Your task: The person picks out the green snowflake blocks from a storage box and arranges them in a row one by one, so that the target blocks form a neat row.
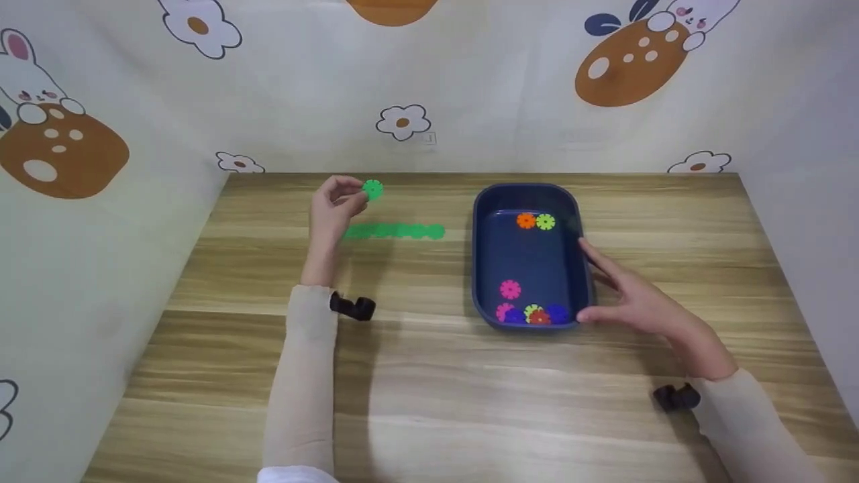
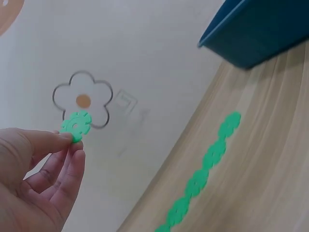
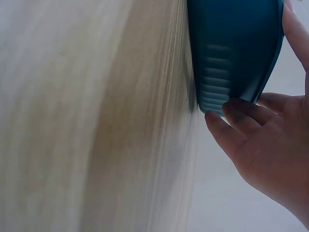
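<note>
My left hand [image 1: 333, 208] pinches a green snowflake disc [image 1: 373, 190] between thumb and fingers, raised over the back left of the table. In the left wrist view the disc [image 2: 76, 124] has a notched rim and a small central hole. Below it on the table lies a straight row of green snowflake discs [image 1: 402, 231], its left end partly hidden by the hand. My right hand [image 1: 634, 295] rests against the right side of a dark blue plastic bin [image 1: 478, 268], thumb near the front corner. The right wrist view shows its fingertips [image 3: 217, 126] touching the bin's outer wall.
Inside the bin lie an orange disc [image 1: 526, 221], a yellow-green disc [image 1: 545, 222] and a pink disc [image 1: 510, 290]. Several mixed discs [image 1: 539, 316] gather at its near end. A patterned cloth [image 1: 483, 100] hangs behind the wooden table [image 1: 429, 402].
</note>
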Action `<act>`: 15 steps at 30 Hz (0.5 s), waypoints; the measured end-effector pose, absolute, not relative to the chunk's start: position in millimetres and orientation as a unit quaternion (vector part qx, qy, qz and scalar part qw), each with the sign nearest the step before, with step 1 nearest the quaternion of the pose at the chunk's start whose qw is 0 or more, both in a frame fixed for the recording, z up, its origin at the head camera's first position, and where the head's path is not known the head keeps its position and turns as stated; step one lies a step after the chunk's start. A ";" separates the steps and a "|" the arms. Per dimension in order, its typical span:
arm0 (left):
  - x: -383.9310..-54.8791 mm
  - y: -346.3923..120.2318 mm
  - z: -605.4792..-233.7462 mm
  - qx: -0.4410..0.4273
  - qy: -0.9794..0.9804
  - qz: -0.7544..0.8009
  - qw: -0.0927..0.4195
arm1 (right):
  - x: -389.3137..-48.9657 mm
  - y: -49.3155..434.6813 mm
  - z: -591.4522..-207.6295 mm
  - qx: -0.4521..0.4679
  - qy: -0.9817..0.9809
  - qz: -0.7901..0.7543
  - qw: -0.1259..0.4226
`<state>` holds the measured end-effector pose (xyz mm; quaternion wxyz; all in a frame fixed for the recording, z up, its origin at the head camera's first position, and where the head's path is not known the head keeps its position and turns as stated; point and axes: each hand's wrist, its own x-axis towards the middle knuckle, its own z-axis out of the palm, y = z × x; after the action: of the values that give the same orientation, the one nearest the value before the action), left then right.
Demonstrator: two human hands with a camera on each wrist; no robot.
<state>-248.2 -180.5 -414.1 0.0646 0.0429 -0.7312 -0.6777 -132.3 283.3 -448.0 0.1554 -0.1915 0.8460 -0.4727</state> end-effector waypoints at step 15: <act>-228.7 -238.6 -424.0 0.191 -0.701 -0.683 0.072 | -131.7 282.0 -445.7 -0.183 0.847 -0.473 0.160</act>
<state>-228.7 -238.6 -424.0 0.0719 0.1911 -0.7008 -0.6835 -131.7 282.0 -445.7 0.1603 -0.1833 0.8469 -0.4727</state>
